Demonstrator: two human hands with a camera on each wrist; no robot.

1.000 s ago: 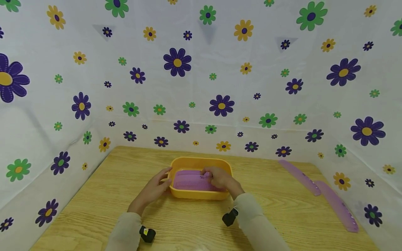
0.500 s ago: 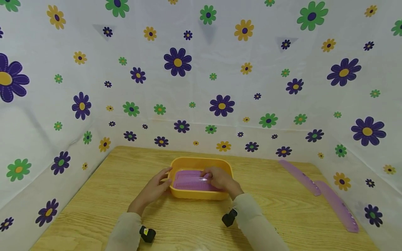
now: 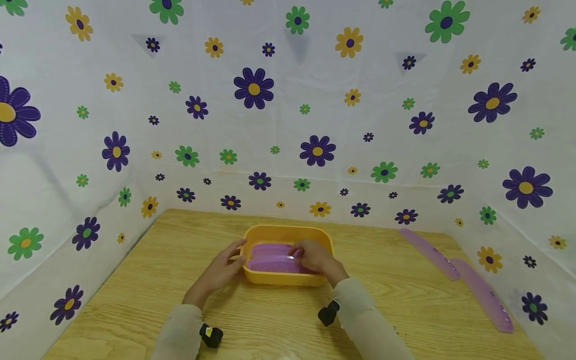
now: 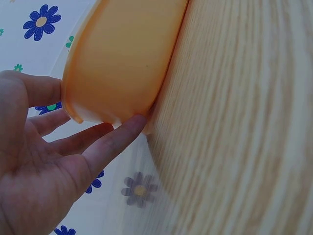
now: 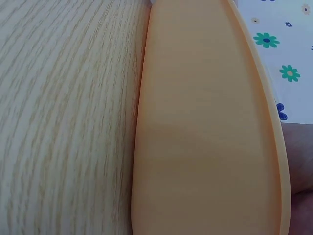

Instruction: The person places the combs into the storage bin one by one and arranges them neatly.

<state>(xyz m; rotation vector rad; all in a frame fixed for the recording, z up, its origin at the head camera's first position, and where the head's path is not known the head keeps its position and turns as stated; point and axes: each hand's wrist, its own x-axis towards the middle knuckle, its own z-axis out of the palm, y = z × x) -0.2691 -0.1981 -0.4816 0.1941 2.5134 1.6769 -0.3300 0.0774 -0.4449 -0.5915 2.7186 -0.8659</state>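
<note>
A yellow-orange plastic tub (image 3: 285, 279) stands on the wooden table, with purple combs (image 3: 267, 266) lying inside. My right hand (image 3: 316, 256) reaches into the tub from the right, its fingers curled, and pinches one of these combs near the middle. That hand hides the combs' right ends; in the right wrist view the tub's wall (image 5: 205, 117) covers most of it. At the tub's left end, my left hand (image 3: 223, 270) touches the rim and the outer wall with outstretched fingers (image 4: 115, 139), the thumb and fingers spread apart.
Two more purple combs, one farther back (image 3: 429, 255) and one nearer (image 3: 483, 297), lie end to end along the table's right side. A flower-patterned white sheet (image 3: 288, 120) encloses the table at the back and sides. Tiny dark specks lie near the right sleeve (image 3: 366, 315).
The comb in my right hand has tilted and shifted slightly inside the tub, so the teeth and the glint on it look different. My left hand and the tub have stayed put.
</note>
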